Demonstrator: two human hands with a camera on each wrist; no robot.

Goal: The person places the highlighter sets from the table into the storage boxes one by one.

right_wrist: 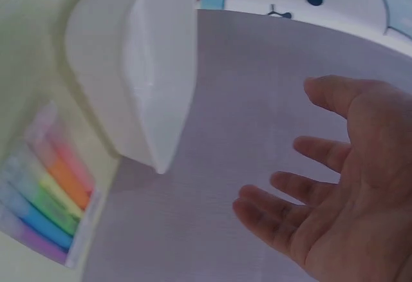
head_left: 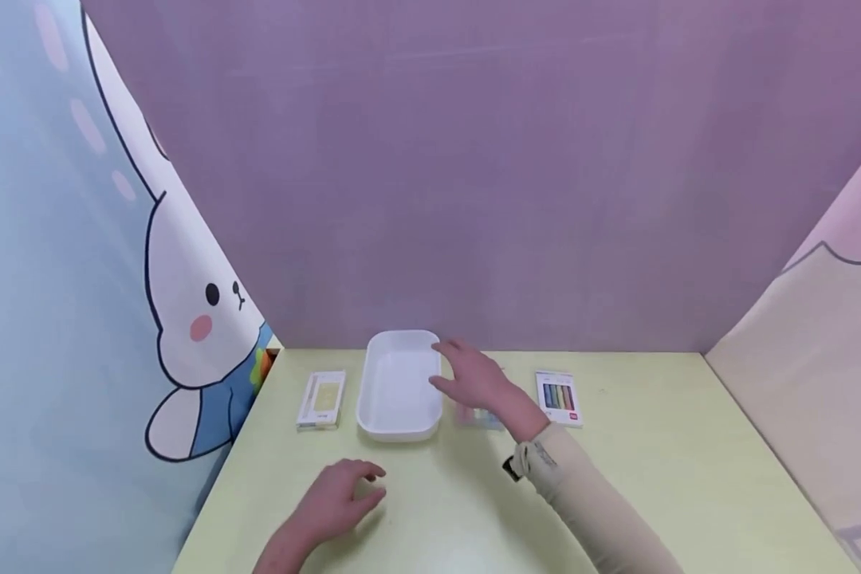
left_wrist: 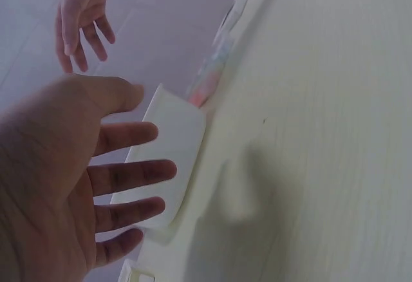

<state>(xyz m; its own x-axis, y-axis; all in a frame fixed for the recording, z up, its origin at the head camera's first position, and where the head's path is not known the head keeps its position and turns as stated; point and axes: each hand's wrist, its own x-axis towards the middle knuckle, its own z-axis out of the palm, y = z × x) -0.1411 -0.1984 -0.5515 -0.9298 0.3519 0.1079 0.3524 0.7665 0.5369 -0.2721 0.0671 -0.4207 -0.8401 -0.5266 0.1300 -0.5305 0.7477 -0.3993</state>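
A white rectangular tub (head_left: 400, 387) with rounded corners stands at the back of the table. My right hand (head_left: 473, 375) hovers near its right rim, fingers spread and holding nothing. In the right wrist view the same hand (right_wrist: 347, 185) is apart from the tub (right_wrist: 109, 56). Partly hidden under that arm lies a clear pack of coloured highlighters (right_wrist: 48, 192). Over the table in front of the tub is my left hand (head_left: 340, 498), holding nothing. The left wrist view shows its fingers (left_wrist: 132, 176) spread and relaxed, overlapping the tub (left_wrist: 177, 127).
Left of the tub lies a white box with a yellow panel (head_left: 321, 400). To the right is a white box picturing coloured sticks (head_left: 558, 397). A purple wall (head_left: 473, 175) rises behind the pale table (head_left: 660, 446), with a rabbit-printed panel (head_left: 186, 335) at the left.
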